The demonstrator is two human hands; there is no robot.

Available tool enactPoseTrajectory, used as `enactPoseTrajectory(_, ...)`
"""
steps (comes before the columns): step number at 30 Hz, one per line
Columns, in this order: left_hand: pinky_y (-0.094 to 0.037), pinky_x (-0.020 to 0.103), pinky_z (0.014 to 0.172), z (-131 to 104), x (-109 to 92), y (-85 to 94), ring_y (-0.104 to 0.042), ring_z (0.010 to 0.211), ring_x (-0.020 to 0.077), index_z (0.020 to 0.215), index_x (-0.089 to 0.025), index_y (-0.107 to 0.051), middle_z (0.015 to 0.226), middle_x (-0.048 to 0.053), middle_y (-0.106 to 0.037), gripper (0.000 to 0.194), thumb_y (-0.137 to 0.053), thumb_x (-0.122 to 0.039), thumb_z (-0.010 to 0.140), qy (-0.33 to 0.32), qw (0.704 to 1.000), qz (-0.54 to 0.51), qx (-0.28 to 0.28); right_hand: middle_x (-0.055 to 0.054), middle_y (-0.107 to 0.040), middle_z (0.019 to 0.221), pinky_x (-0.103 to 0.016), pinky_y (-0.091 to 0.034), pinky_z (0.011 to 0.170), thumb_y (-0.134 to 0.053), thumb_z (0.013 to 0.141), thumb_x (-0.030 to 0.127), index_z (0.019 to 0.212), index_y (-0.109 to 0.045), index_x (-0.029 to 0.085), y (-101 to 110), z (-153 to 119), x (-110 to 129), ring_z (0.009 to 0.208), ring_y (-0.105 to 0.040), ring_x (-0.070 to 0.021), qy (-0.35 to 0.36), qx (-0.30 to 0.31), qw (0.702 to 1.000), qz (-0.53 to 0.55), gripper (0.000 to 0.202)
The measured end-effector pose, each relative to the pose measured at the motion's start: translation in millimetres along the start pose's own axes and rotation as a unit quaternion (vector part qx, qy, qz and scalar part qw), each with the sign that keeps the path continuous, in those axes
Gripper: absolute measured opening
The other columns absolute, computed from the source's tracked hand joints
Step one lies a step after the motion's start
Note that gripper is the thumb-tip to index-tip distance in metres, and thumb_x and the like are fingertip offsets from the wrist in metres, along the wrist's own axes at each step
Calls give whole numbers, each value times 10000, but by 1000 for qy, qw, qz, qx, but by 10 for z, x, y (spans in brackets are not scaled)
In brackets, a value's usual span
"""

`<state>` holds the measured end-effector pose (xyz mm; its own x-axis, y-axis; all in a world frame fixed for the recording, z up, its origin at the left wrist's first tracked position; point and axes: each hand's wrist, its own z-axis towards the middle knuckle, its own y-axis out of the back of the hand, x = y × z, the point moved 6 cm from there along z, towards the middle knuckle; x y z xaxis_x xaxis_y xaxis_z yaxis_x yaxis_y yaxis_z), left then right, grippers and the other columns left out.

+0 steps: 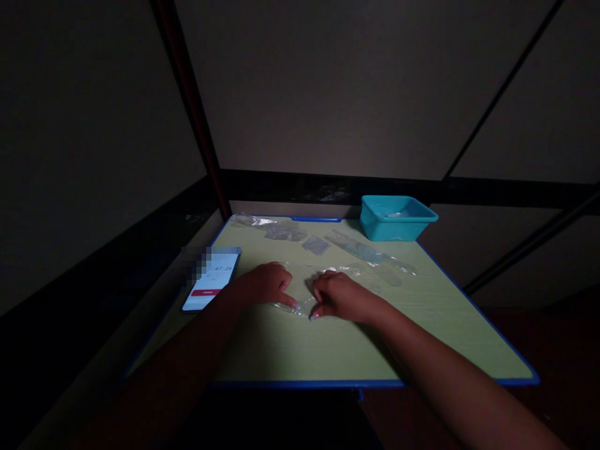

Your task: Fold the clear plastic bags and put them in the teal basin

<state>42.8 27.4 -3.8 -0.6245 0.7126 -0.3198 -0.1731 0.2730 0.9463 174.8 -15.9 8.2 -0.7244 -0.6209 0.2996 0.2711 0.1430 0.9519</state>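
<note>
A clear plastic bag (300, 275) lies flat near the middle of the pale green table. My left hand (274, 286) rests on its left part, with the fingers curled and the thumb pointing right along the near edge. On the right part is my right hand (335, 294), its fingers bent and its thumb low by the bag's near edge. Both hands touch the plastic, and the two thumbs are close together but apart. Whether the fingers pinch the film is hard to tell in the dim light.
A phone (213, 281) with a lit screen lies on the left side of the table (309, 356). Behind the hands are a small grey packet (315, 245), crumpled clear plastic (285, 233) and a long clear wrapper (360, 250). A turquoise basket (394, 230) stands at the back right.
</note>
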Motion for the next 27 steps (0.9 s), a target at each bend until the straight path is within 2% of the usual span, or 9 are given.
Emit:
enactPoseTrajectory(4,-290,233,589,-20,27,-39,-477,720,166,581,-166,-522,657,-5,-510,440,-735,-551,573,17,998,56,19,-11,-594,716,-240,-329,655,-742,648,447,671,-552,178,-70,16,1,731,-523,-155,26,13,999,15,330)
enactPoseTrajectory(8,-292,244,585,-20,21,54,-478,697,168,578,-167,-513,643,0,-519,448,-702,-572,598,28,998,62,-11,-9,-594,696,-246,-330,660,-730,674,417,669,-551,177,15,10,15,727,-521,-157,29,-30,999,26,300)
enactPoseTrajectory(11,-269,250,538,-15,20,140,-428,578,136,569,-168,-505,564,-15,-473,439,-545,-569,745,74,997,10,-33,-14,-592,694,-246,-344,659,-671,752,310,722,-567,176,101,-8,40,724,-515,-156,28,-71,996,46,172)
enactPoseTrajectory(14,-291,251,542,-8,-15,235,-424,550,125,559,-170,-494,529,-17,-469,465,-370,-512,849,91,990,-66,-87,-28,-606,752,-258,-374,711,-598,793,198,792,-589,168,118,-19,133,758,-526,-154,73,-79,991,76,31)
enactPoseTrajectory(17,-352,249,589,-2,3,264,-487,576,130,568,-168,-496,546,-4,-513,503,-291,-517,868,100,976,-151,-122,-42,-613,825,-269,-390,760,-547,814,152,853,-610,165,74,-31,267,801,-536,-152,137,-57,984,96,75)
enactPoseTrajectory(19,-374,251,558,5,68,188,-497,521,128,577,-169,-499,520,-1,-521,554,-255,-578,858,131,965,-212,-82,-51,-612,873,-276,-395,782,-529,831,161,921,-624,173,32,-38,333,836,-538,-155,154,-38,983,98,132)
enactPoseTrajectory(22,-357,247,440,-13,149,7,-429,365,105,582,-170,-483,468,-6,-527,584,-277,-665,814,174,949,-259,41,-58,-605,946,-293,-386,833,-529,852,226,1055,-624,208,-31,-51,386,903,-536,-162,152,-7,984,88,225)
enactPoseTrajectory(24,-345,237,402,-37,166,-53,-418,333,96,605,-169,-480,478,-7,-549,539,-365,-664,784,166,948,-257,92,-59,-597,974,-314,-371,863,-541,853,299,1119,-615,243,-59,-58,392,944,-529,-172,141,8,987,74,281)
enactPoseTrajectory(27,-352,212,397,-68,164,-90,-478,376,99,659,-173,-475,537,-13,-589,407,-528,-569,734,127,946,-268,128,-60,-588,969,-334,-351,877,-554,843,373,1165,-604,275,-77,-67,382,972,-519,-185,128,22,990,56,340)
